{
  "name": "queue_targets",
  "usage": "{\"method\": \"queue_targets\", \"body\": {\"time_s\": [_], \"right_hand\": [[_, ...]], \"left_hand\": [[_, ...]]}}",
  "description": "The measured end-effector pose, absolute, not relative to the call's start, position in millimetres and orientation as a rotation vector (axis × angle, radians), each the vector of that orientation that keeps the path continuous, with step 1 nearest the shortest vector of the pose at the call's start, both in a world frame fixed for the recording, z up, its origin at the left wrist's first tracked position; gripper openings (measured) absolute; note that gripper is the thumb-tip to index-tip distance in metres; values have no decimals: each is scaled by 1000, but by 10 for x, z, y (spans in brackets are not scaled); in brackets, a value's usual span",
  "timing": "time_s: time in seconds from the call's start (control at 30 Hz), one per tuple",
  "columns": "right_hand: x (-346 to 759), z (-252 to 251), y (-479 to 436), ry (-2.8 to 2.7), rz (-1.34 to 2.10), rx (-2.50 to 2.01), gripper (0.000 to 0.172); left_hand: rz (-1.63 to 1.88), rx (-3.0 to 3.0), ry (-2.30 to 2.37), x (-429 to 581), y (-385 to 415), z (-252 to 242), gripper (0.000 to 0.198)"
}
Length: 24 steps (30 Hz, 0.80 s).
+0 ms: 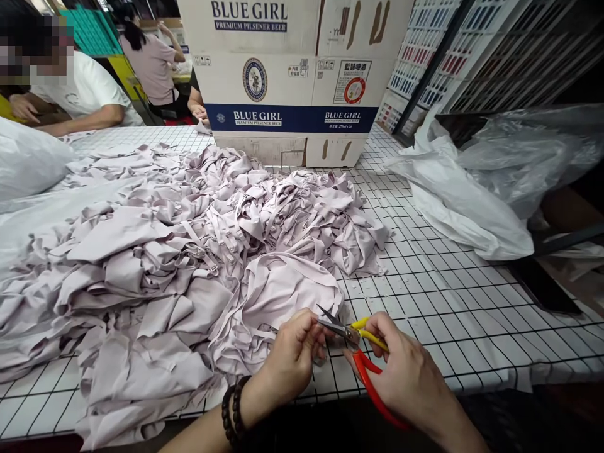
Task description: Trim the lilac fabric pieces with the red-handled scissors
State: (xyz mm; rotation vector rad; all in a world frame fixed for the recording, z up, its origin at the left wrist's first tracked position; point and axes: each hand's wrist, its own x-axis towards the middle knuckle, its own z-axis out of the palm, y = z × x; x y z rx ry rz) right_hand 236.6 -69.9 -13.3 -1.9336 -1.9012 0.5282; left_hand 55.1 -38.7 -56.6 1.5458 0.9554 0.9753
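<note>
A big heap of pale lilac fabric pieces and straps (189, 239) covers the left and middle of a white grid-patterned table (448, 302). My left hand (292, 358), with a dark bead bracelet at the wrist, is closed in a pinch on the edge of a lilac piece at the heap's near side. My right hand (410, 377) grips a pair of thread snips (356, 343) with yellow and red handles. The snips' blades are parted and point left, right at my left fingertips.
A large Blue Girl beer carton (292, 75) stands at the table's far side. Grey-white plastic bags (472, 189) lie at the right, and a white bag (28, 157) at the far left. Two other people sit or stand beyond the table at upper left.
</note>
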Motion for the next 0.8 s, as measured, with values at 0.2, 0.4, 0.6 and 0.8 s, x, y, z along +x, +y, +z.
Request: {"method": "queue_targets", "body": {"time_s": [0.2,0.4,0.6,0.8], "right_hand": [[2354,-104,-700,-2009,462,-1936,24],[2384,-121,-702,-2057,397,-1878,28],[2393,-129,-711,-2059,388,-1897,27],[2373,-62,-703,-2066,453,-1965,28]], "left_hand": [[937,1624,950,479,-393,-524,37],[878,1584,913,453,-394,-440,37],[841,1520,886,451,-378,-402,37],[827,1491,863,442,-375,-405,39]]}}
